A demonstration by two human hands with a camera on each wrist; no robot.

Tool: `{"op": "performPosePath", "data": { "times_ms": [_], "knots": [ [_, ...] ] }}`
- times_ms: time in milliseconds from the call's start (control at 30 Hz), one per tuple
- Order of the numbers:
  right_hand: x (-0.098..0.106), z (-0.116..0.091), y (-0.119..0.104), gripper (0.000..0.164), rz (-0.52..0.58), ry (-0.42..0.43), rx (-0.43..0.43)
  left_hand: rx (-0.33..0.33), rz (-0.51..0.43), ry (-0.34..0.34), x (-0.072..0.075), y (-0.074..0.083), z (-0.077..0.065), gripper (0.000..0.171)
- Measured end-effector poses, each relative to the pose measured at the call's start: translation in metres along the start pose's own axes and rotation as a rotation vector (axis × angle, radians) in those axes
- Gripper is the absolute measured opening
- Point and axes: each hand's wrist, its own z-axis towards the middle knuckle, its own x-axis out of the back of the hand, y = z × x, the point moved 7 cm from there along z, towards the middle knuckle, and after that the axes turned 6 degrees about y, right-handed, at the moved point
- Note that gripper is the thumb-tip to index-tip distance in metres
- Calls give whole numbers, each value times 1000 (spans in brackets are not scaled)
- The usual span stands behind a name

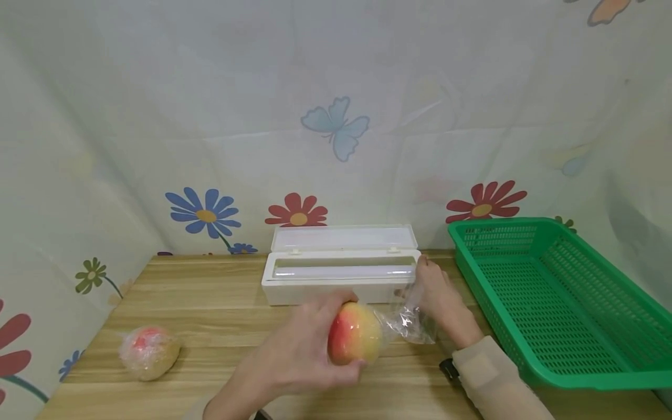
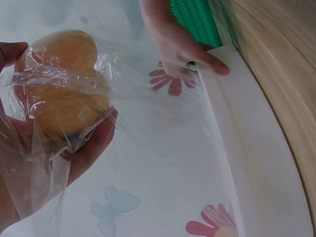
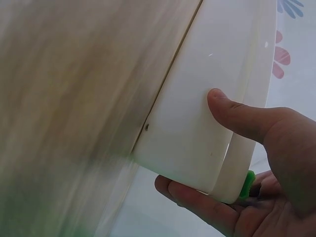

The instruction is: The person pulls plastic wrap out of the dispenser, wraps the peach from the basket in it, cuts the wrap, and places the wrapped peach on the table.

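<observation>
My left hand (image 1: 304, 347) grips a red-and-yellow peach (image 1: 357, 333) above the table, in front of a white cling film dispenser (image 1: 331, 293). Clear cling film (image 2: 59, 76) covers the peach in the left wrist view and stretches from it toward the dispenser. Loose film (image 1: 415, 321) bunches between the peach and my right hand (image 1: 443, 297). That hand holds the dispenser's right end, its thumb (image 3: 232, 111) on the front wall and its fingers around the end. The dispenser's lid (image 1: 343, 238) stands up, with the film roll (image 1: 343, 272) showing inside.
A second peach (image 1: 149, 353), wrapped in film, lies at the left of the wooden table (image 1: 215, 303). At the right stands a green perforated plastic basket (image 1: 546, 315). Behind the table hangs a flower-patterned cloth (image 1: 367, 192).
</observation>
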Motion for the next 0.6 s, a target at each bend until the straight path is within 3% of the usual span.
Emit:
{"op": "performPosePath", "data": {
  "times_ms": [367,600],
  "knots": [
    [-3,1,0,81,-9,-4,21,6,-70,-110,-5,8,-14,65],
    [-2,3,-2,84,-53,33,52,162,-195,-239,-10,5,-24,58]
  ]
}}
